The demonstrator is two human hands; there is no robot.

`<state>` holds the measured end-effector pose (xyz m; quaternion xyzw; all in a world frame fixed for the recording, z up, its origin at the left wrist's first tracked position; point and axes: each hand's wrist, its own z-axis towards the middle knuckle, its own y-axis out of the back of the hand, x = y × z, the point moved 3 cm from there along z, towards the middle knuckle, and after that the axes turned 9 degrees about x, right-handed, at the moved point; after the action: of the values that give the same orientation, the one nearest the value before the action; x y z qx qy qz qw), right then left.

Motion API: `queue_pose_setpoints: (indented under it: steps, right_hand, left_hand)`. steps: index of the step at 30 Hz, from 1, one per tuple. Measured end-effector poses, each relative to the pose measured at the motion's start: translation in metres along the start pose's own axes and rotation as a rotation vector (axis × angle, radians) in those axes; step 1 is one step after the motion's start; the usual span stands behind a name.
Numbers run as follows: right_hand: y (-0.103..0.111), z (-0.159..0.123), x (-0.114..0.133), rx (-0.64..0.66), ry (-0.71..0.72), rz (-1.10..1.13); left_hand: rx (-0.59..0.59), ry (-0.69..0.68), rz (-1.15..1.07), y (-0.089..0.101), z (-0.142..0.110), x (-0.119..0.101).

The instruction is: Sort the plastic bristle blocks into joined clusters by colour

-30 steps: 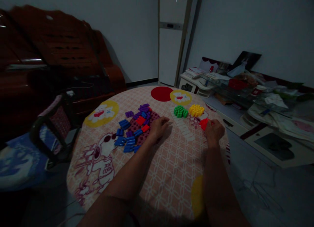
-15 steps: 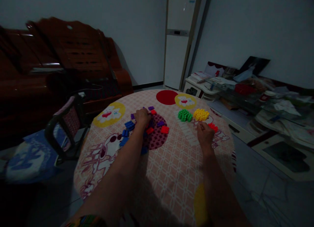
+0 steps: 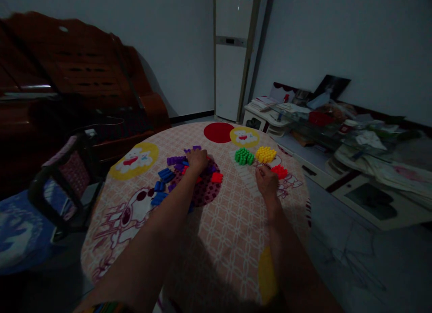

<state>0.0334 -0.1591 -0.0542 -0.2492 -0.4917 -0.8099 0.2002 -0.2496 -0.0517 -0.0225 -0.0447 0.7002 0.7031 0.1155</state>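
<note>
My left hand is over a loose group of toy building blocks, fingers curled down among them; whatever they grip is hidden. Around it lie purple blocks, blue blocks and a red block. On the right side of the table, my right hand has thumb and fingertips pinched together, and anything between them is too small or dark to make out. Just beside it is a cluster of red blocks. Beyond its fingertips stand a yellow cluster and a green cluster.
A patterned cloth covers the round table. To the left stand a chair and a carved wooden sofa. A tall white cabinet unit is in the corner. Papers and bags crowd a low cabinet at right.
The view has swung slightly right. My left hand has shifted rightward over the blocks, uncovering more purple ones on its left. My right hand stays beside the red cluster.
</note>
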Motion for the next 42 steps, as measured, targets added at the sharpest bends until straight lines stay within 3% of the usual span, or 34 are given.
queue_pose_setpoints:
  steps: [3,7,10,14,19,22,24,27,29,33,42]
  right_hand:
    - [-0.007,0.001,0.007,0.125,0.014,0.175]
    - [-0.02,-0.001,0.018,0.395,-0.074,0.516]
    - [-0.023,-0.003,0.027,0.509,-0.079,0.667]
    - [-0.021,-0.006,0.027,0.567,-0.098,0.772]
    - [-0.016,-0.007,0.022,0.62,-0.163,0.863]
    - [0.002,-0.003,0.017,0.479,-0.198,0.822]
    - [0.026,0.001,0.009,0.221,-0.237,0.708]
    - [0.066,0.001,-0.007,-0.209,-0.265,0.312]
    - [0.081,-0.001,-0.018,-0.32,-0.279,0.0]
    - [0.08,-0.005,-0.038,-0.272,-0.324,-0.314]
    - [0.066,-0.009,-0.037,-0.156,-0.323,-0.448]
  left_hand:
    - [0.014,-0.133,-0.097,-0.009,-0.022,-0.022]
    - [0.03,-0.402,-0.486,-0.029,-0.064,-0.062]
    - [0.035,-0.436,-0.758,-0.044,-0.091,-0.084]
    - [0.075,-0.449,-1.019,-0.059,-0.105,-0.093]
    - [0.124,-0.511,-1.137,-0.063,-0.107,-0.09]
    - [0.124,-0.515,-1.055,-0.063,-0.108,-0.089]
    - [0.133,-0.502,-0.961,-0.063,-0.107,-0.088]
    - [0.129,-0.476,-0.867,-0.063,-0.104,-0.084]
    - [0.123,-0.46,-0.834,-0.063,-0.101,-0.081]
    - [0.127,-0.478,-0.782,-0.061,-0.098,-0.08]
    - [0.134,-0.488,-0.752,-0.063,-0.099,-0.08]
